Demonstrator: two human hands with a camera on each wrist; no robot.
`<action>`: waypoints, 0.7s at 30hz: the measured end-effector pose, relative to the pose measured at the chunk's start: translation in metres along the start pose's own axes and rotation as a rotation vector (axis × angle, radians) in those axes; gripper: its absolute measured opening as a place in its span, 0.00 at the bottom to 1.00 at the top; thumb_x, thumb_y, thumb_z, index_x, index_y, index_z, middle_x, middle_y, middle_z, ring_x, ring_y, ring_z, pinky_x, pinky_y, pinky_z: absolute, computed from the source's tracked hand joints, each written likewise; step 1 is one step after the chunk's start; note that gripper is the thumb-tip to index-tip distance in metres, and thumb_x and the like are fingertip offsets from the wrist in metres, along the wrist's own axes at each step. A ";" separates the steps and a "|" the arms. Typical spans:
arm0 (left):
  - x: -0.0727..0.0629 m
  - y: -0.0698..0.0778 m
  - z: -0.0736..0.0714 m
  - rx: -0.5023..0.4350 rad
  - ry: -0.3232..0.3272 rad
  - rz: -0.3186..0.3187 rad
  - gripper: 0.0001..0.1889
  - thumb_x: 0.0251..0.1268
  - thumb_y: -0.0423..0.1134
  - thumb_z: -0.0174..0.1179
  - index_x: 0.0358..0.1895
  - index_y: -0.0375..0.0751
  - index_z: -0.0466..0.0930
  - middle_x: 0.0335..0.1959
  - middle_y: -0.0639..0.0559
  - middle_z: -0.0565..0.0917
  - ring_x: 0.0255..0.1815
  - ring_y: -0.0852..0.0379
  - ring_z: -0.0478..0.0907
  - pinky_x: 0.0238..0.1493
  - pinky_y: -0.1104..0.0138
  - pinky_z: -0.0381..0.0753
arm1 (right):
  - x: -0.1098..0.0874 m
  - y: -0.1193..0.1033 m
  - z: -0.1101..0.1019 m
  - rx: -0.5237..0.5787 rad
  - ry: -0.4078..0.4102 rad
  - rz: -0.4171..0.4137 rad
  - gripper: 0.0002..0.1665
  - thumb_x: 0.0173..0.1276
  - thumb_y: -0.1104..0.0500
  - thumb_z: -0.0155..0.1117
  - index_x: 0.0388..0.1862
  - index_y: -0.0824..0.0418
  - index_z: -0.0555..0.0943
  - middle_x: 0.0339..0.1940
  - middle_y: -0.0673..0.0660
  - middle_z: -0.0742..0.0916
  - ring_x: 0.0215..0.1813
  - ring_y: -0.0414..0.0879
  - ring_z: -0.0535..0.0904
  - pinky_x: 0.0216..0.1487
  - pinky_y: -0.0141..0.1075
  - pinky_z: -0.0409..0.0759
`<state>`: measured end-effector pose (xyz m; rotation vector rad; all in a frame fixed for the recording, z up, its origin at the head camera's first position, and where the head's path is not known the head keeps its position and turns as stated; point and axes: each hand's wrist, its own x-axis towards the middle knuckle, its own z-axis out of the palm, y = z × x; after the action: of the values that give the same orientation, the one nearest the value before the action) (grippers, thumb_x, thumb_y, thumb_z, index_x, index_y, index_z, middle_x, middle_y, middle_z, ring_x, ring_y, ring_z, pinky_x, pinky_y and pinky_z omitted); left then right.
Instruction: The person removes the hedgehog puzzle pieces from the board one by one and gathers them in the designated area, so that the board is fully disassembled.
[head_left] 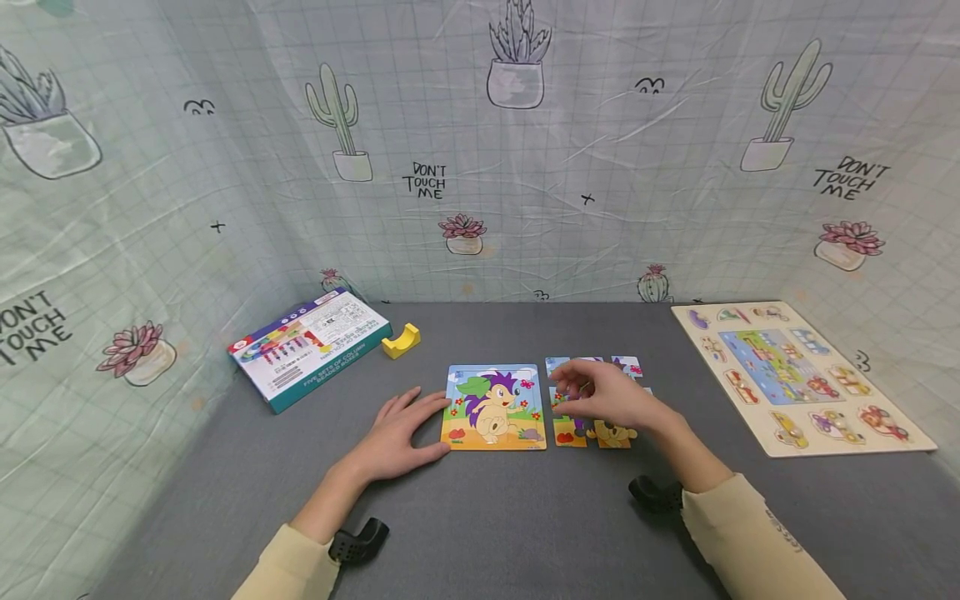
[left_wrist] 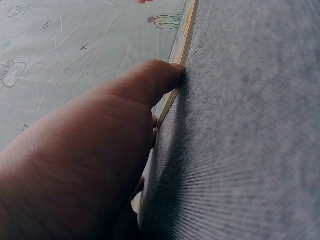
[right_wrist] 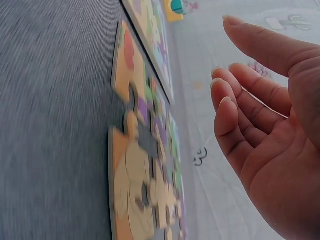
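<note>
A square board with a purple-haired hedgehog picture lies on the dark grey table. My left hand rests at its left side, fingers relaxed, with the thumb against the board's edge. To the right of the board lie several loose jigsaw pieces with parts of a similar picture, set apart by gaps. My right hand hovers over these pieces and hides some of them. In the right wrist view its fingers bend loosely above the pieces, holding nothing.
A teal-edged box lies at the back left, with a yellow curved block beside it. At the right is a large wooden picture board with vehicle shapes. A patterned cloth encloses the back and sides.
</note>
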<state>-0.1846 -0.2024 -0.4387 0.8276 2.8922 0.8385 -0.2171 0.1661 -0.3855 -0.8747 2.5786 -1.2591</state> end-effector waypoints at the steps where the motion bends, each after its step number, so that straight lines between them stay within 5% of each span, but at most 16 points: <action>1: 0.000 0.000 0.000 -0.001 -0.001 0.000 0.35 0.66 0.56 0.65 0.74 0.47 0.70 0.75 0.50 0.68 0.79 0.37 0.50 0.73 0.37 0.41 | 0.002 0.000 0.002 0.001 -0.001 0.002 0.25 0.63 0.57 0.77 0.55 0.68 0.80 0.36 0.53 0.82 0.38 0.48 0.77 0.37 0.35 0.78; 21: 0.000 0.000 0.001 -0.006 -0.012 -0.002 0.36 0.67 0.57 0.64 0.74 0.47 0.70 0.75 0.51 0.67 0.79 0.37 0.49 0.73 0.37 0.40 | 0.029 -0.006 0.029 0.065 -0.058 -0.023 0.25 0.65 0.59 0.75 0.56 0.70 0.79 0.42 0.60 0.84 0.39 0.47 0.79 0.40 0.37 0.81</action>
<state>-0.1848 -0.2019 -0.4393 0.8266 2.8786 0.8389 -0.2281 0.1277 -0.3960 -0.9172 2.4752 -1.2961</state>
